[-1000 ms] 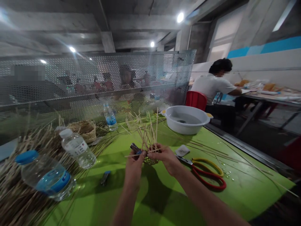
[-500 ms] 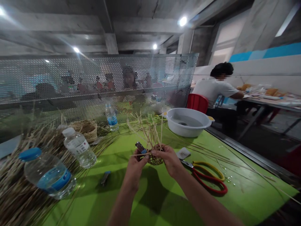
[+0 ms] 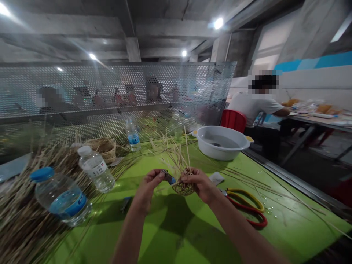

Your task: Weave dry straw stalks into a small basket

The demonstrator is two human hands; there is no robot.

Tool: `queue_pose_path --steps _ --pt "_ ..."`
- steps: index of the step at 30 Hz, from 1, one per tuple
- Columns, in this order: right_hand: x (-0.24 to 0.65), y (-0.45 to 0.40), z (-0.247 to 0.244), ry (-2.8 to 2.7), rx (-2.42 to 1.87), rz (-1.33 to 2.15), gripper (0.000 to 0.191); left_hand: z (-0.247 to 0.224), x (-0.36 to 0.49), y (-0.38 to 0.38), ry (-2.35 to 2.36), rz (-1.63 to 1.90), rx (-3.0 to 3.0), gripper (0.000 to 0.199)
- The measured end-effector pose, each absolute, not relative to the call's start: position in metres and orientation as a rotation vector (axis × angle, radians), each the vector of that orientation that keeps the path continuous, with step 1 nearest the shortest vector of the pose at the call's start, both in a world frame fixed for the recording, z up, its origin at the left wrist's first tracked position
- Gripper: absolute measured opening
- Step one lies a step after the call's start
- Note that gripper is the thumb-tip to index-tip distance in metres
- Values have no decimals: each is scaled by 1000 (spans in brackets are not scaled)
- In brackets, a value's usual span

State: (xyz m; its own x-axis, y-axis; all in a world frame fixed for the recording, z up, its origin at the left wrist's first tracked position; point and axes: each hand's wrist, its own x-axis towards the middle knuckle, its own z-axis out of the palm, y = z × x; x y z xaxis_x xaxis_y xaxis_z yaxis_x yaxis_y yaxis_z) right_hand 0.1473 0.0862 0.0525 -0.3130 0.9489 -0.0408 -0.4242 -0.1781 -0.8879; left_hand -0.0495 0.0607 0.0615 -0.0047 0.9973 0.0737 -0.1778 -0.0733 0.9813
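Observation:
In the head view, a small woven basket (image 3: pixel 182 187) is held above the green table, its long straw-coloured strands sticking up and fanning out. My right hand (image 3: pixel 200 182) grips the basket's right rim, thumb on the near side. To its left, my left hand (image 3: pixel 153 180) is closed around a small dark metal clip (image 3: pixel 168 177) with a blue end, which points at the basket's left rim. I cannot tell whether the clip touches the weave. A similar clip (image 3: pixel 125 204) lies on the table left of my left forearm.
Scissors with red and yellow handles (image 3: pixel 244 205) lie right of my right hand. A white basin of water (image 3: pixel 223 143) stands behind. Water bottles (image 3: pixel 95 170), a finished-looking basket (image 3: pixel 106 148) and heaped dry stalks (image 3: pixel 30 194) fill the left. A person (image 3: pixel 254 106) sits beyond.
My left hand has moved left from the basket's rim and now grips the clip, which has turned toward the basket. My right hand keeps its hold on the basket. The view has shifted slightly.

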Motion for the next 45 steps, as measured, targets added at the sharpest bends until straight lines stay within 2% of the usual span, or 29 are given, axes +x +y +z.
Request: queue_pose_path --steps 19,24,27,31,33,35,38,40,45 --pt "146 85 51 -876 -755 1779 16 63 -41 59 1074 1588 991 21" --pt "149 88 48 -816 -791 1755 21 69 -64 62 1125 1725 846 27" --pt "150 89 50 -816 -781 1747 22 67 -88 68 1321 1701 940 26" --pt "151 90 52 -858 -750 1750 21 59 -110 73 1884 1348 1375 20" --pt "152 91 51 -880 -747 1741 20 59 -107 72 2022 1290 1650 40" --pt "153 92 50 -888 -750 1734 19 63 -95 67 1972 1360 1854 43" --pt "155 95 49 -841 -763 1731 21 69 -69 59 1746 1527 1822 14" --pt "155 95 49 -796 -777 1726 22 72 -52 54 1545 1506 1668 10" --pt "152 93 51 -799 -720 1756 21 79 -23 44 1149 1304 1329 33"
